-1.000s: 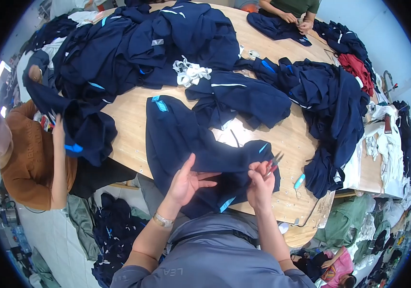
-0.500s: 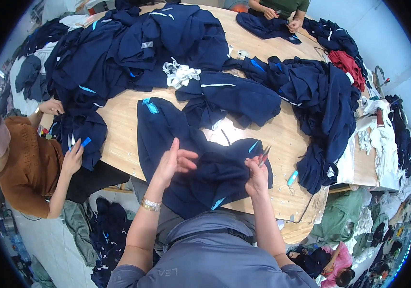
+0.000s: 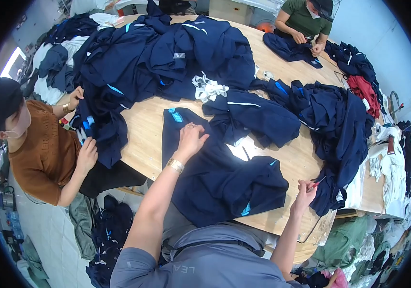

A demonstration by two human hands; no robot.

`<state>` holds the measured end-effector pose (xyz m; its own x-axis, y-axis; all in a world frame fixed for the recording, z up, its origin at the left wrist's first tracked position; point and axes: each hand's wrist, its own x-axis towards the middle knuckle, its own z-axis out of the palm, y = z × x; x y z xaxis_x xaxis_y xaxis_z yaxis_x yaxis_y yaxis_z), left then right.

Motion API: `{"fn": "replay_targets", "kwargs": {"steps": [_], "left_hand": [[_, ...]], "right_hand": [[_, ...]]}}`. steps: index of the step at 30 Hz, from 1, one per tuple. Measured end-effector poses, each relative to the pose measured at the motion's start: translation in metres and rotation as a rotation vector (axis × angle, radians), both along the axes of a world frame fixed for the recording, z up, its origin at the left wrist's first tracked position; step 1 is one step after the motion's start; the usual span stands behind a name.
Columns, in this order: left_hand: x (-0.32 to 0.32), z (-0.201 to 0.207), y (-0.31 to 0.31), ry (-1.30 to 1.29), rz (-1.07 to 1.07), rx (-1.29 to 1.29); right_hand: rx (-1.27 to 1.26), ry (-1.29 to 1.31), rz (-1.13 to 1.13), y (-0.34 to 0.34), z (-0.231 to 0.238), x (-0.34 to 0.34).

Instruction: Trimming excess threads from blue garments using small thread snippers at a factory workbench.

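Left hand [image 3: 192, 140] half-open over 11 o'clock of rumpled navy cloth garment [image 3: 229, 185]; right hand [image 3: 305, 194] grips red-handled metal snips [image 3: 316, 184]

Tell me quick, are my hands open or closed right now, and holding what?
Left hand: loosely curled over the navy garment; whether it grips cloth can't be told.
Right hand: closed, holding a small red-handled tool.

wall [image 3: 383, 45]: pale blue | floor [image 3: 49, 221]: pale, tiled | table [image 3: 143, 139]: wooden, rounded | bright panel [image 3: 13, 63]: left
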<state>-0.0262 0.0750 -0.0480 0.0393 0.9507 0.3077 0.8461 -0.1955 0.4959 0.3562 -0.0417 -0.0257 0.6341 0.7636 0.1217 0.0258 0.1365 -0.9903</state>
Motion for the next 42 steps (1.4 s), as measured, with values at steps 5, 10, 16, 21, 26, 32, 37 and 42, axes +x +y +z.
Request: {"fn": "replay_targets", "kwargs": {"steps": [5, 10, 16, 21, 26, 32, 37, 42], "left_hand": [[0.048, 0.083, -0.038, -0.238, -0.200, 0.214], [0.066, 0.091, -0.123, -0.361, -0.628, -0.380], [0.045, 0.063, -0.176, -0.438, -0.485, -0.643], [0.024, 0.035, -0.200, -0.788, 0.039, -0.692], [-0.019, 0.031, -0.200, -0.508, 0.266, -0.734], [-0.032, 0.043, -0.201, -0.236, 0.315, -0.616], [-0.023, 0.043, -0.201, -0.255, 0.295, -0.667], [-0.030, 0.045, -0.199, -0.193, 0.351, -0.604]], "right_hand": [[-0.078, 0.126, 0.139, -0.009, 0.010, -0.040], [-0.101, 0.163, 0.274, 0.003, 0.013, -0.076], [-0.204, 0.085, 0.475, 0.004, 0.021, -0.114], [-0.364, -0.374, 0.704, -0.013, 0.022, -0.149], [-0.364, -0.853, 0.771, -0.020, 0.019, -0.162], [-0.421, -0.450, 0.715, -0.017, -0.001, -0.144], [-0.447, -0.304, 0.715, -0.015, -0.009, -0.135], [-0.361, -0.195, 0.662, -0.012, -0.019, -0.126]]}}
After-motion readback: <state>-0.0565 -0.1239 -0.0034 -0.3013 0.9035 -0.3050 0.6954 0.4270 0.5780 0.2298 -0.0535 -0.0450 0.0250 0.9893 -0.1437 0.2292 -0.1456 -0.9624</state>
